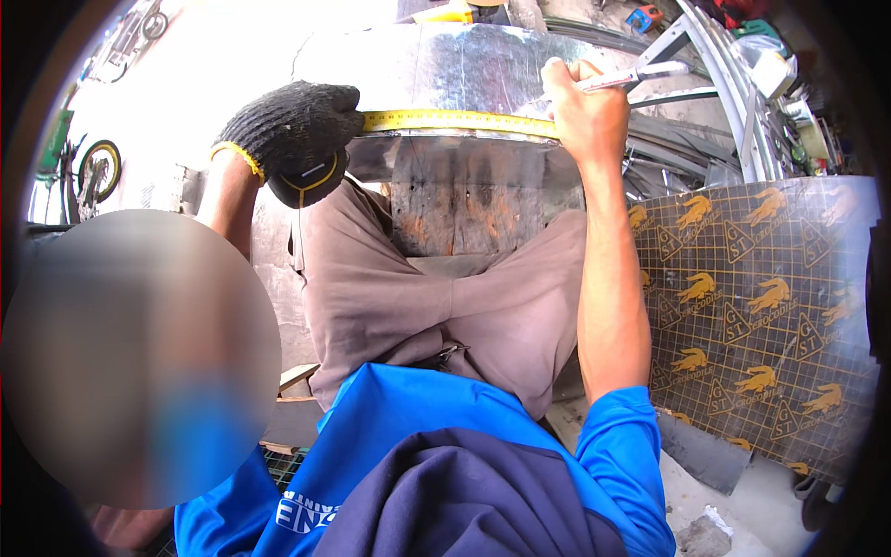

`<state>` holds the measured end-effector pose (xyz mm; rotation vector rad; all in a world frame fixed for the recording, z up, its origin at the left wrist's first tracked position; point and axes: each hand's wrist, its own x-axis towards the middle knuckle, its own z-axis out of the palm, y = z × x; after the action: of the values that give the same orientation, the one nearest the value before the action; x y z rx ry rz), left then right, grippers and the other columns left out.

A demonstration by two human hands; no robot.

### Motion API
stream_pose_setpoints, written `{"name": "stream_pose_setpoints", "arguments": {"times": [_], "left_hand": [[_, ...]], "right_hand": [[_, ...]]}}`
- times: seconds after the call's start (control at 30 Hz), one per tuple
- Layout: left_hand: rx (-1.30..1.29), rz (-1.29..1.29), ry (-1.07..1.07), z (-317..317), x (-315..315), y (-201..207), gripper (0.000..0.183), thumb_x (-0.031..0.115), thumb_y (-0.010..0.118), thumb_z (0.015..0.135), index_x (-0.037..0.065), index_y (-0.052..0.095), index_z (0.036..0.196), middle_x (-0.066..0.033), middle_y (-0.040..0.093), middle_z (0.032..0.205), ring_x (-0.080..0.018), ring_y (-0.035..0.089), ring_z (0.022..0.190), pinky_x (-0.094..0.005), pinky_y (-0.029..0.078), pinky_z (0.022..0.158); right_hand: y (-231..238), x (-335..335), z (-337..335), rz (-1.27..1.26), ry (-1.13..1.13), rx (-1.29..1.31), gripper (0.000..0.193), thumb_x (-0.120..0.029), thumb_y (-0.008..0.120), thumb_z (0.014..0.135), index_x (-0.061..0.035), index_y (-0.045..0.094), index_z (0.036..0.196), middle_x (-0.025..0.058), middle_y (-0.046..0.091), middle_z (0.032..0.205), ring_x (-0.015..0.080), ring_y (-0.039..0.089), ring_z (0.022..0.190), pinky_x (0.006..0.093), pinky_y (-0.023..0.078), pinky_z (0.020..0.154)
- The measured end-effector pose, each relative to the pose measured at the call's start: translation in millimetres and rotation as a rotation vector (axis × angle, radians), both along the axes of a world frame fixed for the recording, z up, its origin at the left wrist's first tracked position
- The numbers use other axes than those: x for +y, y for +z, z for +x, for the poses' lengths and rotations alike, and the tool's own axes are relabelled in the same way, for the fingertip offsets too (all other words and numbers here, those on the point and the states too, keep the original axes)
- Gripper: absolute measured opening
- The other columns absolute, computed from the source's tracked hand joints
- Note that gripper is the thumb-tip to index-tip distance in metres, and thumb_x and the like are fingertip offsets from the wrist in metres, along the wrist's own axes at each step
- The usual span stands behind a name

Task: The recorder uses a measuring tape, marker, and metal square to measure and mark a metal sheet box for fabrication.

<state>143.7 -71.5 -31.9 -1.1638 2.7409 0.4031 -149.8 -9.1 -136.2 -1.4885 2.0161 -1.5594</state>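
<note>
A yellow tape measure (459, 120) is stretched from left to right along the near edge of a shiny metal sheet (483, 70). In a black knitted glove, my left hand (292, 125) is closed on the tape's left end, with the dark tape case (311, 181) hanging just under it. My bare right hand (594, 111) grips a white marker pen (640, 72) and rests at the tape's right end. The pen slants across the fist, and its tip is hard to make out near the sheet.
Below the sheet's edge stands a scorched wooden block (464, 200) between my knees. A dark printed board (742, 306) leans at the right. Metal frame bars (733, 84) and long strips lie behind it. A wheel (99, 172) shows at the far left.
</note>
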Motion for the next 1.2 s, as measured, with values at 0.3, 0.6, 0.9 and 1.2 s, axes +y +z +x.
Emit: {"name": "stream_pose_setpoints", "arguments": {"times": [0.3,0.6,0.9,1.2], "left_hand": [[-0.062,-0.026,-0.008,3.0,-12.9,-21.0,0.027,0.035,0.058,0.098,0.009,0.063,0.100,-0.0222,0.068,0.095,-0.0430,0.067,0.090,-0.0498,0.052,0.075],[-0.086,0.048,0.150,-2.1,-23.7,-32.6,0.030,0.039,0.060,0.096,0.010,0.065,0.101,-0.0221,0.068,0.098,-0.0436,0.066,0.091,-0.0511,0.051,0.077],[-0.015,-0.174,-0.503,36.0,-56.4,-68.9,0.028,0.036,0.059,0.096,0.009,0.063,0.101,-0.0216,0.066,0.091,-0.0429,0.066,0.088,-0.0506,0.051,0.076],[-0.111,0.017,0.000,7.7,-26.7,-30.7,0.022,0.031,0.060,0.095,0.011,0.064,0.102,-0.0190,0.065,0.088,-0.0397,0.067,0.085,-0.0483,0.052,0.073]], "right_hand": [[25.0,68.0,-12.1,-0.355,0.015,-0.334,0.045,-0.038,0.050,0.110,0.0017,0.065,0.097,0.0069,0.066,0.071,0.0088,0.056,0.048,0.0217,0.039,0.047],[-69.9,132.9,-11.4,-0.303,-0.407,-0.368,0.029,-0.029,0.054,0.109,-0.0041,0.065,0.120,0.0027,0.063,0.095,0.0065,0.052,0.072,0.0212,0.043,0.061],[-106.4,147.7,3.0,-0.021,-0.314,-0.367,0.034,-0.031,0.050,0.110,-0.0033,0.070,0.112,0.0052,0.067,0.084,0.0111,0.062,0.071,0.0268,0.049,0.063],[-95.6,146.8,7.3,-0.004,-0.270,-0.388,0.037,-0.036,0.053,0.108,-0.0025,0.068,0.109,0.0010,0.061,0.075,0.0078,0.056,0.068,0.0252,0.046,0.065]]}}
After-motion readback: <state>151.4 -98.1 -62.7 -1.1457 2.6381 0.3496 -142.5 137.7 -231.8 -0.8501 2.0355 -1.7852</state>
